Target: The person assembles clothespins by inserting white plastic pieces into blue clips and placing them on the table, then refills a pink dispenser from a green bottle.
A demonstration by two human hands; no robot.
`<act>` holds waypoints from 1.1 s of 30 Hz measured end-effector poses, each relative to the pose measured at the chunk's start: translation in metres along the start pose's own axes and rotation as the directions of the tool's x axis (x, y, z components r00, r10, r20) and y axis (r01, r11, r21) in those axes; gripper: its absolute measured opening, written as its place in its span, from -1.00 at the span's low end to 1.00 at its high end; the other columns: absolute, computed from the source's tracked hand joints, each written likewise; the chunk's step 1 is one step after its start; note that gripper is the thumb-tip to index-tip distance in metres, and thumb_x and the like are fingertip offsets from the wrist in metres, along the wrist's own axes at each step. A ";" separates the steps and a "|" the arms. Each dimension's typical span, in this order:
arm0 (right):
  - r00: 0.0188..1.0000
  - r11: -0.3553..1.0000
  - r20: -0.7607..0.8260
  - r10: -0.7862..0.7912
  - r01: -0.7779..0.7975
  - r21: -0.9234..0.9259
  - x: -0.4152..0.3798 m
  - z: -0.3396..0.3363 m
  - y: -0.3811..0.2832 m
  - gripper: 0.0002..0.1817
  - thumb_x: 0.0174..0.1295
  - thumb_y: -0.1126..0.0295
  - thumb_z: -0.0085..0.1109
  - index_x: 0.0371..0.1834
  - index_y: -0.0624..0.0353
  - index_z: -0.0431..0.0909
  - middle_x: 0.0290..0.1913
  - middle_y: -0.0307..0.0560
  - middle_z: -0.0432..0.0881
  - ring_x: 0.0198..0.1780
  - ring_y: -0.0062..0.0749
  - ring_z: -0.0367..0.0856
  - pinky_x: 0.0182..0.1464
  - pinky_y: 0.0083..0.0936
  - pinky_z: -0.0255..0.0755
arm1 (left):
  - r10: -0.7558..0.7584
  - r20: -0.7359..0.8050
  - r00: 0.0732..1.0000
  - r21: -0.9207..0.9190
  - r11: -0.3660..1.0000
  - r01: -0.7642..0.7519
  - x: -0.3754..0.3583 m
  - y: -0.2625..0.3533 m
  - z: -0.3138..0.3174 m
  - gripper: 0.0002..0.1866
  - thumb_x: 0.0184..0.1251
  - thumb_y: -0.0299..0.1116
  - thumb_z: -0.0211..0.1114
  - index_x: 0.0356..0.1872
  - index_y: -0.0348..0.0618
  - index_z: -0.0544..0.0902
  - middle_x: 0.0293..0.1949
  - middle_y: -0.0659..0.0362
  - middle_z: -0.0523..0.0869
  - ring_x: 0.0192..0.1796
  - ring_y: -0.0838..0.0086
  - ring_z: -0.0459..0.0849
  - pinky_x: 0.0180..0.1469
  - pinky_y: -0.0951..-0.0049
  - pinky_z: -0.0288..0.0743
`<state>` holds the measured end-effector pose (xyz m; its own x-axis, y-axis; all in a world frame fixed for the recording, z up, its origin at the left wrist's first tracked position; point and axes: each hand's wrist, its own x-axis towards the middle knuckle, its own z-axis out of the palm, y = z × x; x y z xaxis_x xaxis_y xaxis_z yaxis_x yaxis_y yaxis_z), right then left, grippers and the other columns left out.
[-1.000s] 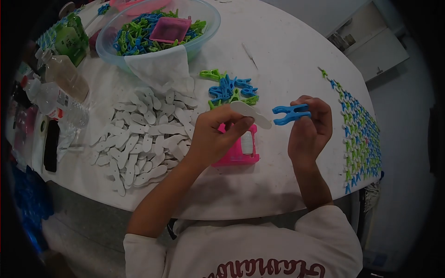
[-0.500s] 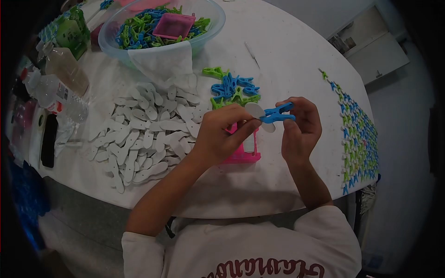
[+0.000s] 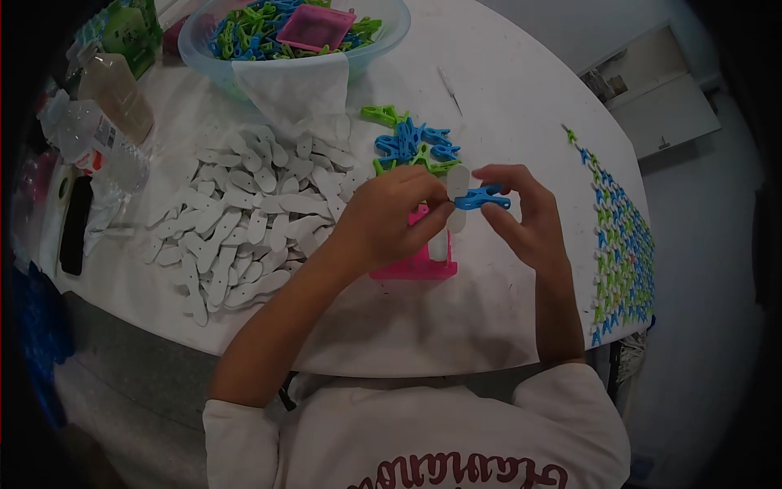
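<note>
A blue plastic clip [image 3: 482, 198] is held between my hands, just above the table. My right hand [image 3: 525, 212] grips it from the right, thumb and forefinger on its two arms. From the other side, my left hand [image 3: 399, 210] pinches at the clip's left end, where a flat whitish sole-shaped piece [image 3: 459, 181] stands crosswise, showing above and below the fingertips. What exactly the left fingertips press on is partly hidden. Under my left hand sits a pink plastic holder [image 3: 423, 265] with a white roll in it. Blue and green clips [image 3: 407, 143] lie just beyond.
A heap of whitish sole-shaped pieces [image 3: 244, 220] spreads to the left. Behind it stands a translucent basin [image 3: 399, 33] of clips with a pink tray [image 3: 316, 28]. Bottles [image 3: 118, 98] line the left edge. Linked clips [image 3: 623, 253] cover the right edge; a thin pointed tool [image 3: 450, 90] lies behind.
The blue clip has turned flatter and its arms look closer together. My right fingers have moved nearer to the left hand. The whole view has shifted slightly.
</note>
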<state>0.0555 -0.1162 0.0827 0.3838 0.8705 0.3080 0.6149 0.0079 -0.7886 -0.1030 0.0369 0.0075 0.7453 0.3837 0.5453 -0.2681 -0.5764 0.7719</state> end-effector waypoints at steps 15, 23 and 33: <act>0.941 0.885 0.261 -0.217 0.303 -0.354 -0.004 0.013 0.015 -0.70 -0.01 0.54 0.47 -0.16 0.28 0.70 -0.34 -0.07 0.68 -0.27 -0.33 0.62 -0.26 -0.45 0.52 | 0.193 0.068 0.979 0.151 0.968 -0.201 -0.001 -0.019 -0.004 -0.77 0.27 -0.13 0.43 -0.36 -0.07 0.70 -0.39 0.23 0.66 -0.24 0.28 0.69 -0.25 0.23 0.57; 0.862 0.791 0.198 -0.467 0.507 -0.342 -0.028 0.029 0.021 -0.65 -0.25 0.54 0.43 -0.27 0.23 0.66 -0.43 -0.12 0.60 -0.39 -0.32 0.56 -0.35 -0.43 0.46 | 0.237 0.051 0.970 0.171 0.955 -0.242 0.003 -0.037 -0.043 -0.46 0.31 0.24 0.30 -0.34 -0.13 0.73 -0.45 0.13 0.66 -0.36 0.21 0.67 -0.30 0.23 0.50; 0.857 0.765 0.276 -0.435 0.514 -0.388 -0.026 0.033 0.020 -0.66 -0.27 0.54 0.41 -0.30 0.20 0.64 -0.46 -0.15 0.56 -0.38 -0.30 0.54 -0.36 -0.43 0.45 | 0.215 -0.006 0.977 0.279 0.938 -0.204 0.003 -0.041 -0.042 -0.41 0.37 0.27 0.24 -0.51 -0.10 0.70 -0.55 0.11 0.64 -0.44 0.22 0.68 -0.33 0.21 0.50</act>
<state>0.0349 -0.1228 0.0417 -0.1290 0.8786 0.4599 0.9348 0.2625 -0.2392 -0.1155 0.0917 -0.0086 0.6667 0.2553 0.7002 -0.2333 -0.8208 0.5214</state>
